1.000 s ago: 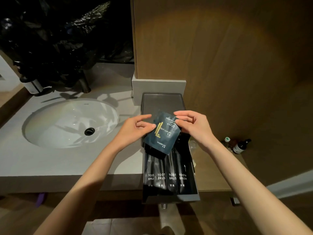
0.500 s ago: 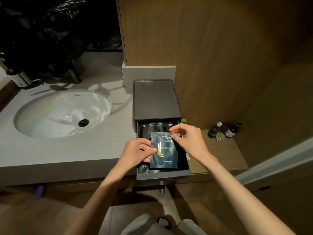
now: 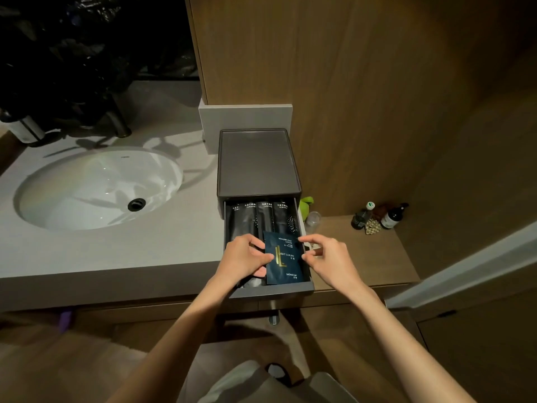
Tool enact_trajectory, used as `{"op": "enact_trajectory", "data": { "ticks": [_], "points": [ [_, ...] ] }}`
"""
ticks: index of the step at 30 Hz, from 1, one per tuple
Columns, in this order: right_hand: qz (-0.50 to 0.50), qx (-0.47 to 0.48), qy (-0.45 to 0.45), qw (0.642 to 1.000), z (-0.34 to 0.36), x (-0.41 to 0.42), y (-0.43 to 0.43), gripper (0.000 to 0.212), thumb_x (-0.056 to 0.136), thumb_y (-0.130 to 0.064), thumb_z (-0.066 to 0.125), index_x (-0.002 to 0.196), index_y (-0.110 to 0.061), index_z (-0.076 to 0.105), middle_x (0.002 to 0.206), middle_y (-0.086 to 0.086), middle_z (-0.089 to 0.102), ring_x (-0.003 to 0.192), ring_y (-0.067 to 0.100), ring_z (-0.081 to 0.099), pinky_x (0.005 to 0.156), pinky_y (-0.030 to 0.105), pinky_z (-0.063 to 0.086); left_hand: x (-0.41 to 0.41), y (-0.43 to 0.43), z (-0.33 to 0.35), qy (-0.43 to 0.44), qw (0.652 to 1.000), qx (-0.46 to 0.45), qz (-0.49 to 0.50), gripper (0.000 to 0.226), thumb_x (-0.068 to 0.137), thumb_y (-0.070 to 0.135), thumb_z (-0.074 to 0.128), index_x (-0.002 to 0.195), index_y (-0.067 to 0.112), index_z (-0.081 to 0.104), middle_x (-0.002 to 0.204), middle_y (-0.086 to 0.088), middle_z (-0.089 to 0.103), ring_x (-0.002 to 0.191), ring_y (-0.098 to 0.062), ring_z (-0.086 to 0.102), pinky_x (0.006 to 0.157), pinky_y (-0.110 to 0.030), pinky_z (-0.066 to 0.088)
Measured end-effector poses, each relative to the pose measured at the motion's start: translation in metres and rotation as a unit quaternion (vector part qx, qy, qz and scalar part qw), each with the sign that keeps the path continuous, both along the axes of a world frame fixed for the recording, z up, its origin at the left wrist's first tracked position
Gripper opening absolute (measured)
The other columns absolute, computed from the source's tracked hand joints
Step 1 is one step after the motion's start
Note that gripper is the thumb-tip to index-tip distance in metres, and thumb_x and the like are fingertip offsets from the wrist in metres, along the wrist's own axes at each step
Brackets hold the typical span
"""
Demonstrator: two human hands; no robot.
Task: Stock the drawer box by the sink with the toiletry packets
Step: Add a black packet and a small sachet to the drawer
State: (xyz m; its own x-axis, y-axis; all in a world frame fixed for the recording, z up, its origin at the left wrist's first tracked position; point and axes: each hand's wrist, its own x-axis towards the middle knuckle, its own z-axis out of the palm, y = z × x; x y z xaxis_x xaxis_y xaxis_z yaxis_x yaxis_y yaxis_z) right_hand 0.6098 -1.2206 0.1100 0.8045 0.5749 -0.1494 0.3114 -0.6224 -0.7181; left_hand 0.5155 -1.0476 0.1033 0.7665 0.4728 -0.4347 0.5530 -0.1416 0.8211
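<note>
Grey counter (image 3: 116,251), wood-panelled wall (image 3: 363,82) — left hand (image 3: 244,258) pinches the shower-cap packet (image 3: 286,260) over the drawer box (image 3: 258,161), right hand (image 3: 331,258) at its edge, grip unclear.

I count one drawer box (image 3: 258,164), one shower-cap packet (image 3: 286,263), four black sachets (image 3: 264,219), one sink (image 3: 87,187), one left hand (image 3: 244,260), one right hand (image 3: 328,260), and, in poor light, possibly three small bottles (image 3: 393,219).
</note>
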Motion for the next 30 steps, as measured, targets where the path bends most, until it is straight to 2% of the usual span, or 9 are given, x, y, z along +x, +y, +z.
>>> {"op": "enact_trajectory", "data": {
  "ticks": [3, 6, 8, 11, 14, 16, 20, 25, 30],
  "points": [
    [0.003, 0.004, 0.004, 1.000, -0.003, 0.000, -0.001, 0.036, 0.087, -0.007, 0.064, 0.116, -0.027, 0.066, 0.087, -0.004, 0.070, 0.073, -0.010, 0.061, 0.057, 0.004, 0.047, -0.002, -0.005, -0.002, 0.010, 0.998, 0.058, -0.009, 0.032, 0.077, 0.019, 0.078, 0.096, 0.013, 0.053, 0.069, -0.003, 0.071, 0.054, -0.017, 0.069, 0.056, -0.030, 0.058],
    [0.009, 0.003, 0.003, 1.000, -0.002, 0.001, -0.003, 0.036, 0.086, -0.006, 0.064, 0.117, -0.025, 0.066, 0.086, -0.005, 0.070, 0.072, -0.005, 0.065, 0.062, 0.008, 0.051, -0.004, -0.005, -0.001, 0.034, 0.965, 0.251, -0.064, 0.038, 0.075, 0.039, 0.076, 0.093, 0.018, 0.049, 0.070, 0.006, 0.066, 0.067, -0.016, 0.064, 0.060, -0.029, 0.047],
    [0.024, -0.002, -0.014, 1.000, 0.000, 0.000, -0.003, 0.035, 0.086, -0.007, 0.065, 0.116, -0.023, 0.066, 0.101, -0.004, 0.068, 0.079, 0.003, 0.066, 0.069, 0.011, 0.050, -0.006, -0.004, 0.001, 0.042, 0.938, 0.334, -0.086, 0.045, 0.074, 0.050, 0.072, 0.098, 0.022, 0.045, 0.076, 0.007, 0.065, 0.075, -0.017, 0.062, 0.061, -0.029, 0.043],
    [0.063, -0.003, -0.077, 0.995, 0.004, -0.003, -0.005, 0.032, 0.084, -0.014, 0.069, 0.115, -0.022, 0.068, 0.119, -0.006, 0.062, 0.104, 0.010, 0.059, 0.090, 0.019, 0.043, -0.013, -0.003, 0.006, 0.002, 0.933, 0.345, -0.103, 0.046, 0.078, 0.053, 0.067, 0.103, 0.025, 0.041, 0.070, 0.010, 0.059, 0.068, -0.010, 0.056, 0.057, -0.028, 0.040],
    [0.121, -0.002, -0.106, 0.987, 0.009, -0.010, -0.010, 0.029, 0.086, -0.026, 0.068, 0.115, -0.026, 0.066, 0.119, -0.011, 0.062, 0.111, 0.008, 0.051, 0.095, 0.023, 0.036, -0.032, 0.003, 0.011, -0.066, 0.930, 0.339, -0.127, 0.032, 0.085, 0.050, 0.060, 0.104, 0.029, 0.047, 0.077, 0.012, 0.054, 0.072, -0.004, 0.049, 0.057, -0.023, 0.037],
    [0.166, -0.014, -0.108, 0.980, 0.012, -0.014, -0.013, 0.029, 0.087, -0.034, 0.066, 0.116, -0.031, 0.064, 0.117, -0.015, 0.061, 0.109, 0.006, 0.048, 0.093, 0.023, 0.036, -0.048, 0.009, 0.012, -0.092, 0.923, 0.338, -0.158, 0.031, 0.087, 0.054, 0.055, 0.107, 0.031, 0.053, 0.086, 0.016, 0.054, 0.083, -0.005, 0.047, 0.066, -0.023, 0.041],
    [0.251, -0.083, -0.129, 0.956, 0.011, -0.024, -0.015, 0.037, 0.086, -0.046, 0.063, 0.121, -0.034, 0.061, 0.117, -0.015, 0.063, 0.110, 0.007, 0.050, 0.096, 0.026, 0.039, -0.075, 0.018, 0.007, -0.066, 0.904, 0.346, -0.244, 0.057, 0.075, 0.074, 0.048, 0.118, 0.037, 0.054, 0.104, 0.021, 0.056, 0.099, -0.004, 0.043, 0.086, -0.026, 0.037],
    [0.296, -0.165, -0.216, 0.916, 0.002, -0.030, -0.011, 0.039, 0.087, -0.050, 0.059, 0.124, -0.037, 0.058, 0.116, -0.015, 0.065, 0.111, 0.011, 0.054, 0.101, 0.030, 0.031, -0.088, 0.020, -0.011, -0.098, 0.837, 0.443, -0.306, 0.027, 0.078, 0.042, 0.072, 0.101, 0.029, 0.068, 0.091, 0.012, 0.067, 0.088, -0.016, 0.055, 0.074, -0.026, 0.028],
    [0.290, -0.166, -0.213, 0.918, 0.006, -0.029, -0.011, 0.037, 0.088, -0.046, 0.060, 0.124, -0.036, 0.060, 0.110, -0.012, 0.068, 0.106, 0.013, 0.060, 0.096, 0.032, 0.043, -0.089, 0.022, -0.015, -0.116, 0.828, 0.465, -0.292, 0.021, 0.074, 0.040, 0.076, 0.091, 0.034, 0.067, 0.080, 0.017, 0.065, 0.075, -0.012, 0.055, 0.066, -0.026, 0.033]
  ]
}}
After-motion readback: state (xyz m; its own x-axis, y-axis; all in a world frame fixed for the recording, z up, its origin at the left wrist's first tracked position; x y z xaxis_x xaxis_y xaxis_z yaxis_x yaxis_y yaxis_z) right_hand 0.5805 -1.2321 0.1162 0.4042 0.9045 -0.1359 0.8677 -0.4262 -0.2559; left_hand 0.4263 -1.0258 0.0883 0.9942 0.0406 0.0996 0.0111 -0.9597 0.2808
